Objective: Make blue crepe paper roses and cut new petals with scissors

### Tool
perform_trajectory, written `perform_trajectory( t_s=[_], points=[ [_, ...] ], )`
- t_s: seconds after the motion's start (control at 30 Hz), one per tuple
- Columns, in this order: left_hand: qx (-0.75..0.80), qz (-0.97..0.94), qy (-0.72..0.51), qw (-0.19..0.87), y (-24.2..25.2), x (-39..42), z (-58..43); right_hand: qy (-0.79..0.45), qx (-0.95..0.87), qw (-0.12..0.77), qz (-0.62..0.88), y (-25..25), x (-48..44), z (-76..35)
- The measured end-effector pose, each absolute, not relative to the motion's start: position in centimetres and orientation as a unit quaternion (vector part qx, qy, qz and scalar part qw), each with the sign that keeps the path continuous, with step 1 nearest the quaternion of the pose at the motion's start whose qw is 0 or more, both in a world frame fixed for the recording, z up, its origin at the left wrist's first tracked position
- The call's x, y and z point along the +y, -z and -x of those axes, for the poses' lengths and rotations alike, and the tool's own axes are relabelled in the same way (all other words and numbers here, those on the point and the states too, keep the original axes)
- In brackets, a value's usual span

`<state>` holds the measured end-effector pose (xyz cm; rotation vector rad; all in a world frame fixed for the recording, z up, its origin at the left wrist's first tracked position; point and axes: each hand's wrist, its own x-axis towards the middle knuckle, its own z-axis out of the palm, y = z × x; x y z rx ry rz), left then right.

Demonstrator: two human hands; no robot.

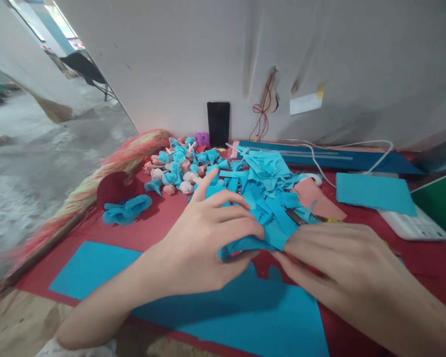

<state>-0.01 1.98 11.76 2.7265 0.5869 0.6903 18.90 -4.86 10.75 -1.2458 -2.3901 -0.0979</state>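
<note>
A strip of blue crepe-like paper (250, 243) is held between my two hands, above the table. My left hand (211, 238) grips its left part between thumb and curled fingers, with the index finger raised. My right hand (342, 263) pinches the right end between thumb and fingers. Beneath them lies a large blue paper sheet (238, 317). Just behind the hands is a heap of cut blue paper strips (267, 173). Blue, pink and white paper roses (174, 166) are piled farther left. A loose curled blue paper piece (126, 210) rests beside a dark red round piece (113, 191).
A black phone (218, 124) leans on the grey wall. Salmon paper (317, 198), folded blue paper (375, 192) and a white device (412, 223) lie to the right, with a white cable (379, 158) behind. A pink-and-straw fibre bundle (92, 183) edges the red table (152, 223) on the left.
</note>
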Motion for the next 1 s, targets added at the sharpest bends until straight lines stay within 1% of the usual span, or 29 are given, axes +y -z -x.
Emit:
perform_trajectory(
  t_s=[0.13, 0.33, 0.5, 0.8, 0.9, 1.0],
  points=[
    [0.203, -0.941, -0.237, 0.135, -11.7, 1.9, 0.1, 0.059, -0.872, 0.220, 0.434, -10.9, -4.8, -18.8],
    [0.202, -0.939, -0.245, 0.132, -11.7, 2.0, 0.1, 0.017, -0.857, 0.220, 0.466, -10.9, -4.9, -18.9],
    [0.192, -0.939, -0.257, 0.121, -11.9, 2.1, 0.2, 0.013, -0.839, 0.246, 0.486, -10.9, -4.9, -18.9],
    [0.191, -0.937, -0.280, 0.079, -12.3, 1.6, 0.5, 0.014, -0.789, 0.343, 0.510, -12.0, -5.3, -18.8],
    [0.180, -0.938, -0.289, 0.069, -12.2, 1.6, 0.4, -0.018, -0.770, 0.380, 0.511, -12.3, -5.2, -18.4],
    [0.165, -0.938, -0.299, 0.058, -12.2, 1.7, 0.4, -0.052, -0.751, 0.399, 0.525, -12.5, -5.1, -18.1]
  ],
)
